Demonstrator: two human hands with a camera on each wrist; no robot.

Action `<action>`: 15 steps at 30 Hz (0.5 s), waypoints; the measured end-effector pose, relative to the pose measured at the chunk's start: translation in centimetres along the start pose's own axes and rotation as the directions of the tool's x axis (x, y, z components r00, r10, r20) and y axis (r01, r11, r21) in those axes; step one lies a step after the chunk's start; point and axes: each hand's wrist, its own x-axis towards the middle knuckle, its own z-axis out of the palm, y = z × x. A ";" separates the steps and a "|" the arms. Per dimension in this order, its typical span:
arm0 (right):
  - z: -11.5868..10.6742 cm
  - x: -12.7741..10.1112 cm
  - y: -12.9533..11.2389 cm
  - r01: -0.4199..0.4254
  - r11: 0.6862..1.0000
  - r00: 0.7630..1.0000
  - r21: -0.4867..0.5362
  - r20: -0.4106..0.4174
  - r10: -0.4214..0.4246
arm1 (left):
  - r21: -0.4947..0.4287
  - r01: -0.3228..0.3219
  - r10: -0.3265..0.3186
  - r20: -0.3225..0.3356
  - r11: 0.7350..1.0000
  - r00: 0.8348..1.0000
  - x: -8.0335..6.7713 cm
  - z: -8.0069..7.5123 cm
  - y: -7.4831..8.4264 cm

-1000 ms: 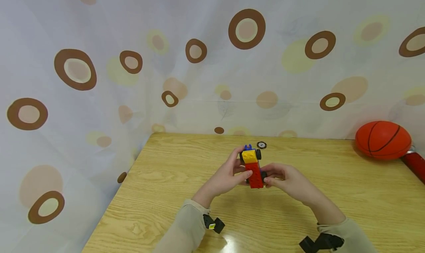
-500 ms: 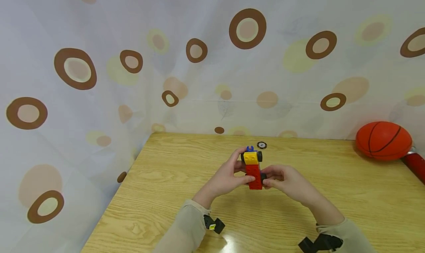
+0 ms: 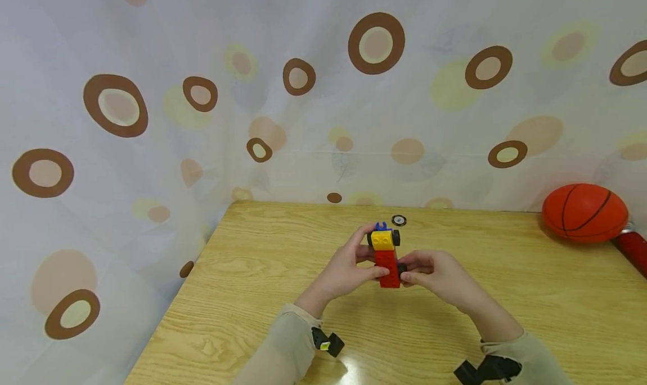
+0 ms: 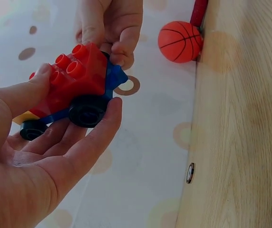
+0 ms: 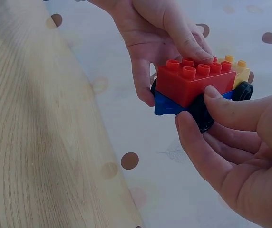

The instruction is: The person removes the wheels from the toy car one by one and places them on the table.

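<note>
The toy car is red, yellow and blue with black wheels, the whitish backdrop brown-ringed.

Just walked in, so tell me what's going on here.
A person is holding a toy car up over the table. The left hand grips it with the thumb on top of the red block, while the right hand pinches a black wheel at its side. Whether that wheel is being fitted, removed or just steadied isn't clear. A ball and a round token lie farther back on the table.
</note>
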 end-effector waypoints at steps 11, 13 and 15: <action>0.1 -0.1 0.0 -0.053 0.999 0.998 -0.009 -0.045 0.052 | 0.017 -0.019 0.019 -0.012 1.000 1.000 -0.3 0.2 0.1; 0.1 -0.1 0.0 -0.057 0.998 0.997 -0.006 -0.049 0.057 | 0.026 -0.022 0.023 -0.015 0.999 1.000 -0.4 0.3 0.2; 0.1 -0.1 0.0 -0.064 0.998 0.997 -0.006 -0.054 0.064 | 0.034 -0.025 0.026 -0.022 0.999 0.999 -0.4 0.3 0.2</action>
